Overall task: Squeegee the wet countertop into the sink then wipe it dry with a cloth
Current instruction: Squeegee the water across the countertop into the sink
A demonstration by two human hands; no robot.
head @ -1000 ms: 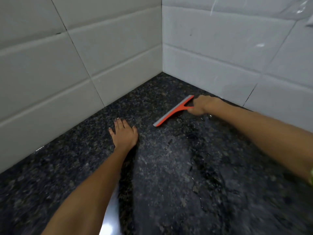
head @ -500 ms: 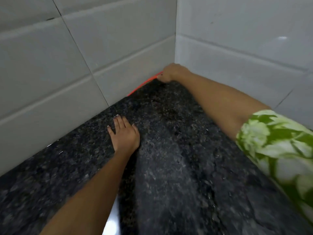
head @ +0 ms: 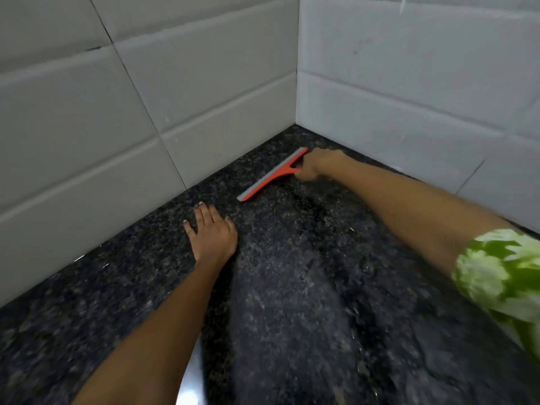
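An orange squeegee [head: 270, 176] with a grey blade lies blade-down on the dark speckled granite countertop [head: 306, 287], a short way out from the tiled corner. My right hand [head: 317, 165] grips its handle, arm stretched far forward. My left hand [head: 211, 235] rests flat on the counter with straight fingers, below and left of the blade's near end. Wet streaks and small droplets glint on the stone to the right of my left arm. No sink or cloth is in view.
White tiled walls [head: 117, 127] close the counter on the left and at the back right, meeting in a corner [head: 296, 124]. A shiny pale edge [head: 191, 384] shows at the bottom beside my left forearm.
The squeegee was pressed along the foot of the left wall at the corner half a second ago; my right hand has now drawn it back toward me. My left hand stayed put.
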